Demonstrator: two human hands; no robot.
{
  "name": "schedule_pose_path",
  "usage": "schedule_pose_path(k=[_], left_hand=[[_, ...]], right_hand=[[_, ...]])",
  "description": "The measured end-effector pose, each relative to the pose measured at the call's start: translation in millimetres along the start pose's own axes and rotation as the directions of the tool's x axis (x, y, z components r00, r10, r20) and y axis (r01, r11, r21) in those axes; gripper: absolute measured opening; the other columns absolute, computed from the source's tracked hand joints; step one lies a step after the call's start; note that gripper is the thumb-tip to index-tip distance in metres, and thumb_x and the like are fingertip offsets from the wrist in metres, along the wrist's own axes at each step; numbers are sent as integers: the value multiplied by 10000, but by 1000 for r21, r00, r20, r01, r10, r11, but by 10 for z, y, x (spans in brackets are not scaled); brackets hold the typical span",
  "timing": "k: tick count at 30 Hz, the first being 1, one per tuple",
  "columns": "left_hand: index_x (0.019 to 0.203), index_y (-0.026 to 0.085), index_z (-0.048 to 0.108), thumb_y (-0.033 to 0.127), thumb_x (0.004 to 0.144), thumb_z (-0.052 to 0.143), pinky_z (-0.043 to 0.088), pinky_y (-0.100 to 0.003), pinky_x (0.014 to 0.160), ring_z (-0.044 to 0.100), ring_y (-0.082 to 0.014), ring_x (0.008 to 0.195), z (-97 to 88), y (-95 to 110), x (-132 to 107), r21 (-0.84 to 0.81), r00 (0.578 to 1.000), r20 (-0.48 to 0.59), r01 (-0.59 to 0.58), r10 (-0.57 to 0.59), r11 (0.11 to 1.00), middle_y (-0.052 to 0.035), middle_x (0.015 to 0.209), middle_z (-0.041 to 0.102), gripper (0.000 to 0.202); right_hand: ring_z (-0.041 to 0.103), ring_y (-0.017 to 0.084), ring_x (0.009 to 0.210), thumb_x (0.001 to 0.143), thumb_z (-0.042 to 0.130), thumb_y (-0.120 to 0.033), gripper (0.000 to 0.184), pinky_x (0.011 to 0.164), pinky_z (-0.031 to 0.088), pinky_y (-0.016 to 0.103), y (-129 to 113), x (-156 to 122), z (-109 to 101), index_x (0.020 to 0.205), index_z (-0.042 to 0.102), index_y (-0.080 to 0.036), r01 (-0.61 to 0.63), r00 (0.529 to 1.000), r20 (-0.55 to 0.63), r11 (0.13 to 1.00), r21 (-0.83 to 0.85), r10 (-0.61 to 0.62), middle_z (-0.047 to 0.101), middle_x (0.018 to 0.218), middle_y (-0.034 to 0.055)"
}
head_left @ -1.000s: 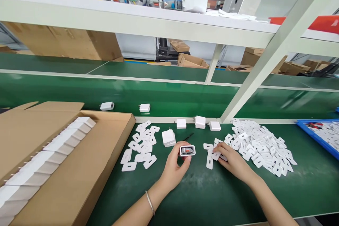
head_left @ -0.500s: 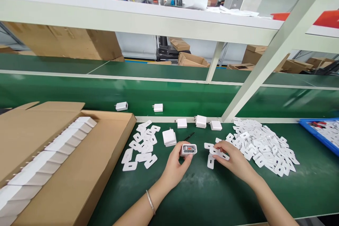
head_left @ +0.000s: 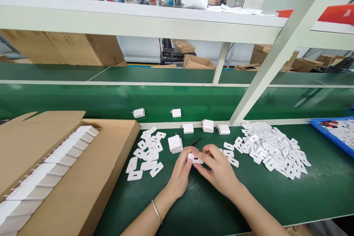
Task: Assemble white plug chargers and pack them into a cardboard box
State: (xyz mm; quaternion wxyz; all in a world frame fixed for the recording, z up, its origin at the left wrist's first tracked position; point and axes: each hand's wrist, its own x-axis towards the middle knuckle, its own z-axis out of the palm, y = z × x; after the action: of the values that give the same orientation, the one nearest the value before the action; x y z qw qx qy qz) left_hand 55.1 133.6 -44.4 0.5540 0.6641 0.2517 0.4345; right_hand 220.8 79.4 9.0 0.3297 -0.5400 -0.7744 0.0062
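Note:
My left hand [head_left: 181, 171] grips a small white charger body [head_left: 194, 158] just above the green table, its end face with a red port turned toward me. My right hand [head_left: 217, 167] has joined it, fingers curled and pressing a white face plate onto that open end. The plate itself is mostly hidden under my fingertips. A large heap of white face plates [head_left: 272, 148] lies to the right of my hands, and a smaller scatter of face plates [head_left: 147, 151] lies to the left.
An open cardboard box [head_left: 83, 177] with a row of white chargers fills the left. Loose chargers [head_left: 206, 127] sit by the table's back edge; two more ride the green conveyor [head_left: 155, 113]. A black tool [head_left: 196, 142], a blue tray [head_left: 333, 134] and a slanted frame post [head_left: 265, 70] are nearby.
My right hand picked a face plate from the scatter and moved left to the charger in my left hand. The two chargers on the conveyor have drifted right.

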Motion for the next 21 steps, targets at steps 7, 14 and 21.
schedule_pose_path(k=[7, 14, 21], left_hand=[[1272, 289, 554, 449, 1125, 322, 445, -443, 1127, 493, -260, 1353, -13, -77, -68, 113, 985, -116, -114, 127, 987, -98, 1366, 530, 318], [1333, 330, 556, 475, 1122, 296, 470, -462, 1111, 469, -269, 1371, -48, -91, -85, 196, 992, -85, -75, 93, 978, -100, 1430, 439, 365], [1384, 309, 606, 456, 1128, 313, 497, -409, 991, 594, -252, 1145, -67, -28, -1, 174, 997, 26, -78, 75, 982, -82, 1221, 619, 416]], right_hand=[[623, 216, 860, 1075, 446, -517, 375, 761, 546, 375, -65, 44, 74, 1334, 549, -266, -398, 917, 136, 838, 373, 375, 624, 1019, 53], [637, 206, 904, 1074, 440, -547, 342, 835, 523, 357, 26, 45, 253, 1184, 569, -251, -399, 911, 173, 700, 592, 373, 663, 1000, 34], [614, 203, 849, 1056, 483, -520, 321, 792, 512, 356, 120, -56, 336, 1179, 588, -243, -369, 907, 67, 709, 601, 416, 654, 967, 38]])
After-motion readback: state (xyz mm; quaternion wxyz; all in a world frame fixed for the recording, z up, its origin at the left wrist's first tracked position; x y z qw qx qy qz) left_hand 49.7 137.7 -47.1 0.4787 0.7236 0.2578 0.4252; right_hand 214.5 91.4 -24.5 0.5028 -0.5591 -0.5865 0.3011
